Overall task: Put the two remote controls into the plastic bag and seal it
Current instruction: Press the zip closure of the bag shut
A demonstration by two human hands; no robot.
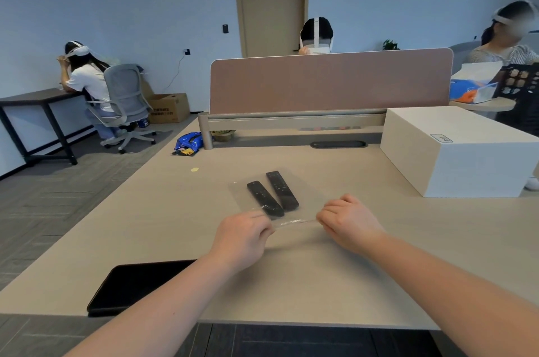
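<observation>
Both remotes, one left [264, 198] and one right [281, 190], lie side by side inside the clear bag [306, 196], flat on the desk [350, 269]. Left hand [243, 237] pinches the bag's near edge at its left end, right hand [348, 224] pinches the right end, fingers curled tight, strip stretched between them.

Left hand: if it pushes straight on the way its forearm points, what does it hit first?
Probably the nearer black remote control inside the clear plastic bag. The left hand pinches the bag's near edge, and that remote's near end lies just beyond its knuckles. The bag lies flat, so depth seems clear.
</observation>
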